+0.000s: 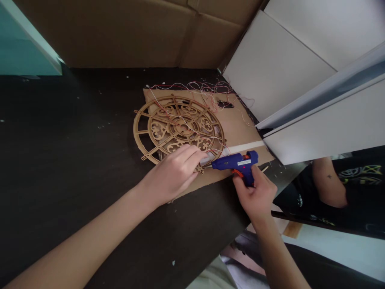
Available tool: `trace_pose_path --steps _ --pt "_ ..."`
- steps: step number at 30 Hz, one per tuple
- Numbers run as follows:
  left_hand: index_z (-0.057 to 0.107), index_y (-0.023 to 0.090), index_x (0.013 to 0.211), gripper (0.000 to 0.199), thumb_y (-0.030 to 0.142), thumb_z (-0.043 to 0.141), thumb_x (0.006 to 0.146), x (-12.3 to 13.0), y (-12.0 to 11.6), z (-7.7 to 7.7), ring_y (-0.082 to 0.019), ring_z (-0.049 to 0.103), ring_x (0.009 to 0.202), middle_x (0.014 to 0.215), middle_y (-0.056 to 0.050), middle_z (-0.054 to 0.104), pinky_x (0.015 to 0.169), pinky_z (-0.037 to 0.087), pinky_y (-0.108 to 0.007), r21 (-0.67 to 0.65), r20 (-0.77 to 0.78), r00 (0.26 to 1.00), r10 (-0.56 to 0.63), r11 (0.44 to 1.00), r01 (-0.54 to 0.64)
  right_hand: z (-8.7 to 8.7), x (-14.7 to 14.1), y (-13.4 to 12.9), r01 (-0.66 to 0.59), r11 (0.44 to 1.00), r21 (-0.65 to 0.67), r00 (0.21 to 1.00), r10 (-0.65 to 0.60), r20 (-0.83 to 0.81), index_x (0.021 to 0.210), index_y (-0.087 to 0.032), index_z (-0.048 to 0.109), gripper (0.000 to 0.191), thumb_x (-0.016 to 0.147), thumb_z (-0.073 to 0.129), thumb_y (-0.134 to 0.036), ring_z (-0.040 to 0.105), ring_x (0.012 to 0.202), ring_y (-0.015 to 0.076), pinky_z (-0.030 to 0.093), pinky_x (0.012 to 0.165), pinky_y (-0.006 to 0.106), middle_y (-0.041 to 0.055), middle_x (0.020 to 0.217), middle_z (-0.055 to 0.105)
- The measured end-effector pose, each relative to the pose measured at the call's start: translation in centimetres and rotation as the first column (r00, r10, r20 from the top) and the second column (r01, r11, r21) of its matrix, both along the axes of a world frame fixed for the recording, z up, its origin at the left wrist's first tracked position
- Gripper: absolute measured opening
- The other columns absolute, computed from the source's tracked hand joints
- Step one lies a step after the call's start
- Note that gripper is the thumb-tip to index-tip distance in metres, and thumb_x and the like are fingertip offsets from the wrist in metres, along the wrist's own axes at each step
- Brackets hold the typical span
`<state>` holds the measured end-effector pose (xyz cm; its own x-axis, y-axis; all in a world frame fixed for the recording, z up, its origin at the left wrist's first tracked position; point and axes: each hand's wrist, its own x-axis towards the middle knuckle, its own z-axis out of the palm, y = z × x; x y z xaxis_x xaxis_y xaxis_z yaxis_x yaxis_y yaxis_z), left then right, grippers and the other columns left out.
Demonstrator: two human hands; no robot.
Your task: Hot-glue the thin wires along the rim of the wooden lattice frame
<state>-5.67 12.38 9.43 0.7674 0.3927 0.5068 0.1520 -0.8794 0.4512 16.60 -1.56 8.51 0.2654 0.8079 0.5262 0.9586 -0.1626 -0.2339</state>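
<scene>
A blue hot glue gun with an orange trigger is in my right hand, its nozzle pointing left. My left hand is closed in a pinch over the near rim of a round, wood-coloured openwork wheel. Its fingertips are close to the nozzle, and what they hold is hidden. The wheel has spokes, scrollwork and small tabs round its edge. Thin red and white wires run across it and tangle behind it. Under the wheel lies a sheet of cardboard.
The dark tabletop carries small white scraps. A brown cardboard wall stands at the back, and white panels rise on the right. A person's arm shows at the right. A teal box-like thing is at the far left.
</scene>
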Motion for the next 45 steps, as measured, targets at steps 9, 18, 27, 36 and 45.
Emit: trace_pose_path --steps 9,18,27,36,45 --pt "0.051 0.013 0.126 0.037 0.004 0.055 0.090 0.00 -0.03 -0.03 -0.026 0.058 0.111 0.115 -0.012 0.060 0.097 0.051 -0.042 -0.003 0.003 1.000 0.003 1.000 -0.003 0.01 0.00 -0.04 0.003 1.000 0.008 1.000 -0.003 0.006 0.078 -0.017 0.054 0.012 0.086 0.058 -0.026 0.042 0.056 0.0122 0.034 0.057 0.025 -0.0024 0.062 0.043" --pt "0.053 0.011 0.123 0.034 0.004 0.057 0.089 0.06 -0.09 0.10 -0.026 0.058 0.111 0.113 -0.012 0.061 0.097 0.051 -0.042 0.011 0.007 1.000 0.011 1.000 -0.011 -0.07 0.18 -0.13 0.013 1.000 -0.011 1.000 -0.013 0.012 0.076 -0.018 0.052 0.017 0.088 0.058 -0.028 0.044 0.056 0.0132 0.035 0.058 0.025 -0.0021 0.061 0.044" --pt "0.053 0.012 0.123 0.034 0.004 0.055 0.090 0.04 -0.04 0.10 -0.026 0.058 0.110 0.113 -0.012 0.061 0.098 0.051 -0.043 0.009 0.009 1.000 0.004 1.000 -0.004 -0.01 0.03 -0.11 0.015 1.000 0.008 1.000 -0.016 0.026 0.076 -0.017 0.053 0.015 0.087 0.059 -0.026 0.043 0.056 0.0127 0.034 0.058 0.025 -0.0021 0.061 0.044" --pt "0.051 0.013 0.125 0.036 0.005 0.055 0.090 0.06 -0.06 0.01 -0.026 0.059 0.111 0.114 -0.012 0.061 0.099 0.051 -0.043 0.016 0.008 1.000 0.010 1.000 -0.010 0.18 -0.21 -0.11 0.035 0.998 0.053 0.996 -0.040 0.084 0.083 -0.017 0.057 0.011 0.086 0.061 -0.027 0.048 0.058 0.0128 0.037 0.059 0.025 -0.0015 0.065 0.048" --pt "0.053 0.012 0.123 0.035 0.003 0.057 0.089 0.13 -0.02 0.06 -0.025 0.059 0.109 0.112 -0.012 0.062 0.096 0.052 -0.041 0.025 0.008 1.000 0.006 1.000 -0.006 0.23 -0.24 -0.07 0.017 0.994 0.104 0.995 -0.027 0.096 0.074 -0.017 0.050 0.018 0.083 0.064 -0.025 0.043 0.054 0.0101 0.034 0.055 0.023 -0.0037 0.061 0.042"
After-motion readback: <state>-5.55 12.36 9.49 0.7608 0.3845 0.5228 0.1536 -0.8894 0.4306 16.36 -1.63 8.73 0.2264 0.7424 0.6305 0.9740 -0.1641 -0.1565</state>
